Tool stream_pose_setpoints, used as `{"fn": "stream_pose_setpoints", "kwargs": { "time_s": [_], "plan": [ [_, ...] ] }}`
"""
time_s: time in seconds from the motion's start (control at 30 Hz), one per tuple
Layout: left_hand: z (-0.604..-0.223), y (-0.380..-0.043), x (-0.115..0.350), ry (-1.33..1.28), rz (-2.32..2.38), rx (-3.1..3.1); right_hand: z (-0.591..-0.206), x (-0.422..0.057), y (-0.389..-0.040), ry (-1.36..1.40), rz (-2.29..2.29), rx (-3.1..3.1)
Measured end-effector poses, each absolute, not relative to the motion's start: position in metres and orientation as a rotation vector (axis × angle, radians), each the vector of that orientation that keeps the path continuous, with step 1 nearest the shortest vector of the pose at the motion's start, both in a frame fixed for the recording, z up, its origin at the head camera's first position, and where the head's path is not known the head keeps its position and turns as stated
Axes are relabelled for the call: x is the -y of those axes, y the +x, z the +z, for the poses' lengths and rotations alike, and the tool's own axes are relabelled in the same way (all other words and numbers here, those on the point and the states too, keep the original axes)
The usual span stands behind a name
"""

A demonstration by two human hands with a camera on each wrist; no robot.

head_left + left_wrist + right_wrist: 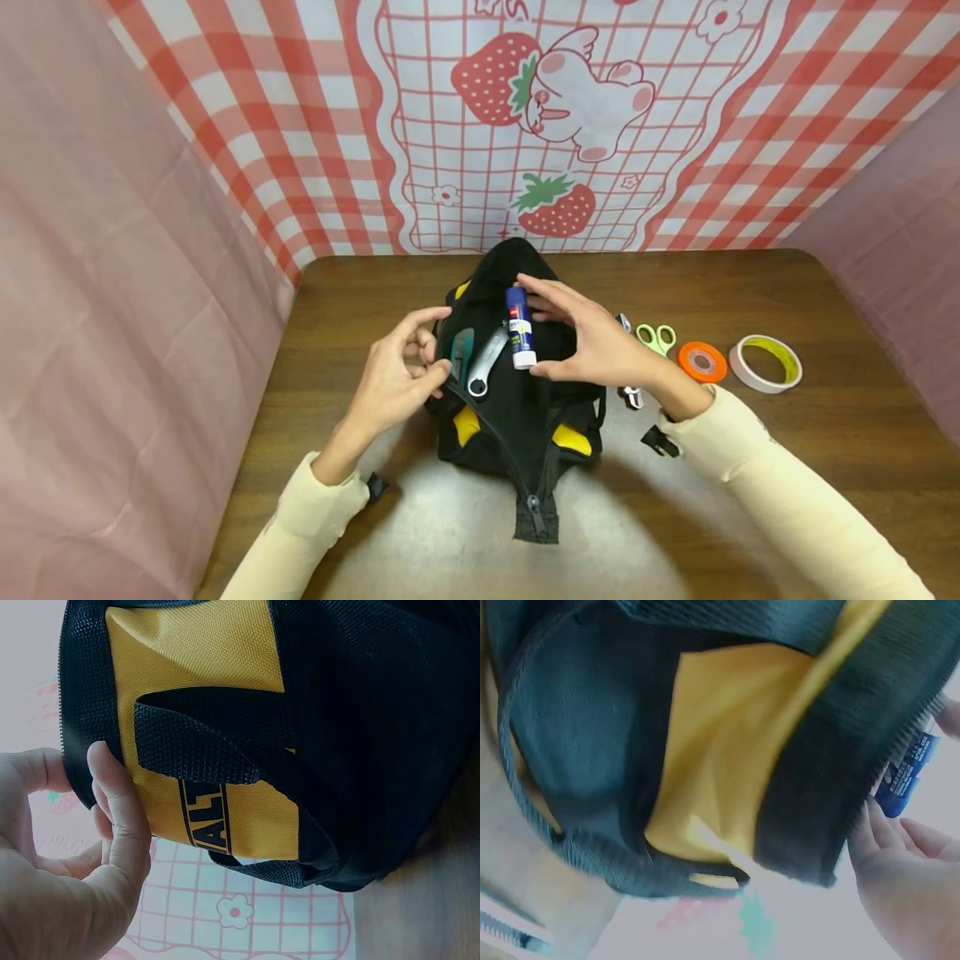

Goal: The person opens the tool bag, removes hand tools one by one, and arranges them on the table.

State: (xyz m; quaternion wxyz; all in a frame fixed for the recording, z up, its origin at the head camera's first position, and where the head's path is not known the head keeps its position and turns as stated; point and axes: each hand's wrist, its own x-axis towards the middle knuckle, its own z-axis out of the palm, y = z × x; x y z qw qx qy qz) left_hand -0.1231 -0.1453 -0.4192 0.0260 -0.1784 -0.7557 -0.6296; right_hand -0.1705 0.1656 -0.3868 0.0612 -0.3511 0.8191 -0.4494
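A black and yellow tool bag (pixel 536 437) stands with its zipped top open in the middle of the table. My left hand (pixel 401 371) pinches the bag's left rim between thumb and fingers; in the left wrist view that hand (pixel 97 847) is at the zipper edge. Above the opening, my right hand (pixel 592 333) holds a blue and white glue stick (pixel 520 327) by its two ends. The right wrist view shows the glue stick (pixel 907 772) partly hidden behind the bag's rim. Inside the bag lie a green utility knife (pixel 461 354) and a silver tool with a ring end (pixel 487 362).
To the right on the wooden table (pixel 847 467) lie scissors with light green handles (pixel 656 337), an orange tape roll (pixel 702 362) and a white tape roll (pixel 765 364). A small metallic item (pixel 632 397) is partly hidden by my right hand. Checked cloth hangs behind.
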Motion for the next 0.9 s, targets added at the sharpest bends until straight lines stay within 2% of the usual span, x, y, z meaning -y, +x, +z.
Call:
{"fn": "stream_pose_setpoints", "kwargs": {
  "time_s": [0.4, 0.6, 0.9],
  "plan": [
    [-0.418, -0.122, 0.145, -0.545, -1.949, 2.341, -0.366, -0.238, -0.157, -0.970, -1.534, -2.557],
    [-0.420, -0.122, 0.145, -0.553, -1.951, 2.337, -0.374, -0.272, -0.154, -0.908, -1.573, -2.630],
    [-0.419, -0.122, 0.145, -0.558, -1.956, 2.335, -0.383, -0.314, -0.148, -0.647, -1.555, -2.747]
  ]
}}
